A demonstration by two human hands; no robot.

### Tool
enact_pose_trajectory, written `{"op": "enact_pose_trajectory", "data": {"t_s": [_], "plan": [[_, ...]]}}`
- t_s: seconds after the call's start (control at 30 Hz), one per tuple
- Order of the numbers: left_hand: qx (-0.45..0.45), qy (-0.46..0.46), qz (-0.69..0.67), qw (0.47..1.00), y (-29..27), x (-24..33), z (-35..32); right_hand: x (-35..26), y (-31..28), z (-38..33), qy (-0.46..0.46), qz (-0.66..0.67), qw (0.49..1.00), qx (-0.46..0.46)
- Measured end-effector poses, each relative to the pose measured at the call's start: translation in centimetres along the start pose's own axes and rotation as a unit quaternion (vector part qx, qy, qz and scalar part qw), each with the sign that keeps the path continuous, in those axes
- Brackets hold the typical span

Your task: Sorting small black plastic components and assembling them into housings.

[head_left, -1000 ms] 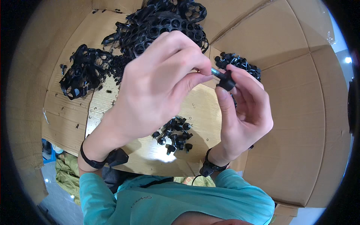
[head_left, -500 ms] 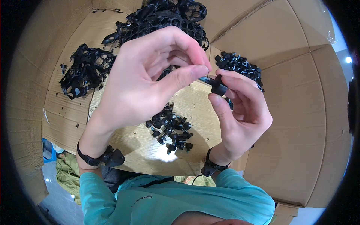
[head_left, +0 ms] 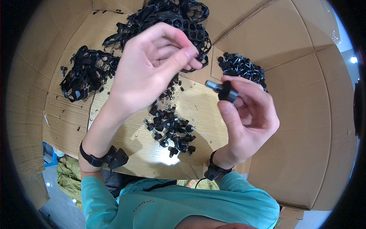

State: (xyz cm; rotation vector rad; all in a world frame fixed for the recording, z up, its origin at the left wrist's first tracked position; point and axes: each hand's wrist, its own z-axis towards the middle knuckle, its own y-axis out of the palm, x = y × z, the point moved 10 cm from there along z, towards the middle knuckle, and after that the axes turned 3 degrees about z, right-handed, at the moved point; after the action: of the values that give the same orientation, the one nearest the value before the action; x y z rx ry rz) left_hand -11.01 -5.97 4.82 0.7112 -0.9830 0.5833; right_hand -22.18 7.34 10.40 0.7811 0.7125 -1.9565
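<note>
I see brown cardboard flaps (head_left: 289, 126) spread flat around a pale wooden table (head_left: 198, 110), unlabelled. My right hand (head_left: 244, 118) pinches a black knob screw (head_left: 225, 91) between thumb and fingers, its metal thread pointing left. My left hand (head_left: 152, 68) hovers just beside it, fingers loosely curled; whether they hold anything, I cannot tell.
</note>
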Motion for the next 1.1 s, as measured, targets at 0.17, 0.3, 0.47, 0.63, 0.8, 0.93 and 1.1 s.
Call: {"op": "enact_pose_trajectory", "data": {"t_s": [0.17,0.3,0.47,0.63,0.8,0.93,1.1], "plan": [[0.009,0.041,-0.022,0.999,0.5,2.1,-1.0,0.2,0.5,0.5,0.001,-0.039,0.999,0.005],[-0.021,0.052,0.042,0.998,0.5,2.2,-1.1,0.4,0.6,0.2,0.008,-0.042,0.999,0.017],[-0.102,0.058,0.066,0.991,2.0,2.5,-1.6,0.0,0.3,0.2,-0.025,-0.063,0.998,0.015],[-0.119,0.033,0.069,0.990,2.1,1.9,-1.6,0.0,0.6,0.1,-0.039,-0.094,0.995,0.008],[-0.118,0.034,0.067,0.990,2.0,1.8,-1.4,-0.1,0.9,0.3,-0.054,-0.109,0.993,-0.005],[-0.132,0.012,0.060,0.989,2.1,1.8,-1.4,-0.2,1.0,0.3,-0.052,-0.111,0.992,-0.013],[-0.137,-0.016,0.047,0.989,2.1,1.1,-1.4,-0.3,1.3,0.2,-0.074,-0.115,0.990,-0.024]]}}
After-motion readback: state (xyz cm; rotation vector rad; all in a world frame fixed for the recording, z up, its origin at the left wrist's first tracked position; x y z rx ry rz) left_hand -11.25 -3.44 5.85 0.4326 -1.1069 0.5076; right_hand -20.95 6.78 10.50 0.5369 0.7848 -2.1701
